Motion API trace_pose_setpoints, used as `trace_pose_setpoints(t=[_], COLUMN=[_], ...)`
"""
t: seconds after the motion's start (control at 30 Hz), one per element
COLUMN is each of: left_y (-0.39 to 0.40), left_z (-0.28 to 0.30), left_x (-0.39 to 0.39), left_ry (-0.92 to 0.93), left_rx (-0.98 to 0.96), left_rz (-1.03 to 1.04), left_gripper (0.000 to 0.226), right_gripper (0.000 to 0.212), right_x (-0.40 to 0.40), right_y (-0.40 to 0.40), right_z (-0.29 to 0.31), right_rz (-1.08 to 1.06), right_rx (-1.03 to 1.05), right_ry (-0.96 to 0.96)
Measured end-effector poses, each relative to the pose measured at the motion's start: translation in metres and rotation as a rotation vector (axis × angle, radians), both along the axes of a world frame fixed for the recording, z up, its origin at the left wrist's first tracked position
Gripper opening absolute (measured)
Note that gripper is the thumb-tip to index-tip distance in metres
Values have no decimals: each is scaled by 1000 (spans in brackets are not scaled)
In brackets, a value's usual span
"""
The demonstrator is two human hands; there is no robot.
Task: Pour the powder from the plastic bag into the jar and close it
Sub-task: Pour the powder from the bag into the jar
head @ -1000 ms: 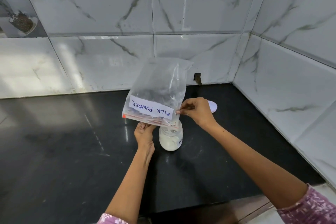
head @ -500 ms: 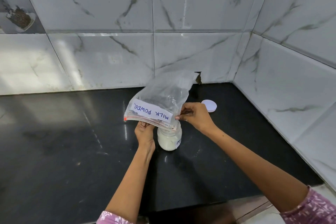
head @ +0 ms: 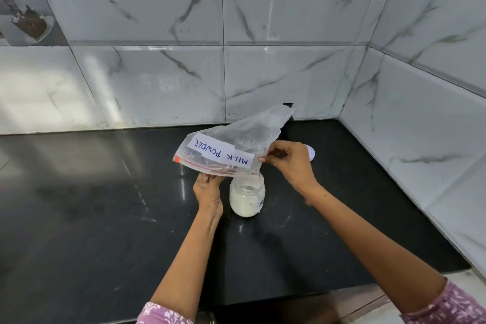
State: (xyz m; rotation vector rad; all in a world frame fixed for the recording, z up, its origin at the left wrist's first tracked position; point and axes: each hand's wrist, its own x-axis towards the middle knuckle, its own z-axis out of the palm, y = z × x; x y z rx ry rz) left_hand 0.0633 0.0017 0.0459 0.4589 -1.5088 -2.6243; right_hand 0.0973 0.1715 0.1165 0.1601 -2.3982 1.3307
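A clear zip bag (head: 244, 137) with an upside-down "MILK POWDER" label hangs mouth-down just above a small glass jar (head: 247, 198). The bag looks nearly empty and slumps toward the back right. The jar stands open on the black counter (head: 105, 205) and holds white powder. My left hand (head: 207, 188) pinches the bag's mouth edge from below, just left of the jar. My right hand (head: 286, 159) pinches the mouth's right corner above the jar. A white round lid (head: 311, 152) lies on the counter behind my right hand, mostly hidden.
Marble-patterned tiled walls close the counter at the back and right, meeting in a corner (head: 339, 118). A small dark hole (head: 288, 106) sits low in the back wall behind the bag. The counter's front edge runs near my sleeves.
The bag has sagged from nearly upright to lying low, its closed end dropping toward the back right. Both hands kept their hold on the mouth; the jar did not move.
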Motion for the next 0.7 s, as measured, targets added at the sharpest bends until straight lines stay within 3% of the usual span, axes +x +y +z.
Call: trace_pose_setpoints(t=[0.27, 0.43, 0.53, 0.7], left_y=[1, 0, 1, 0], left_z=[3, 0, 2, 10], left_x=[1, 2, 2, 6], left_ry=[17, 41, 61, 59], left_rx=[4, -39, -39, -43], left_rz=[-2, -35, -84, -103], left_gripper=[34, 32, 44, 51], right_gripper=[13, 19, 21, 21], right_x=[0, 3, 1, -4], right_y=[6, 10, 11, 11], right_z=[2, 0, 1, 7], right_rz=[-3, -61, -154, -199], right_rx=[15, -157, -271, -312], right_ry=[-27, -66, -114, -158])
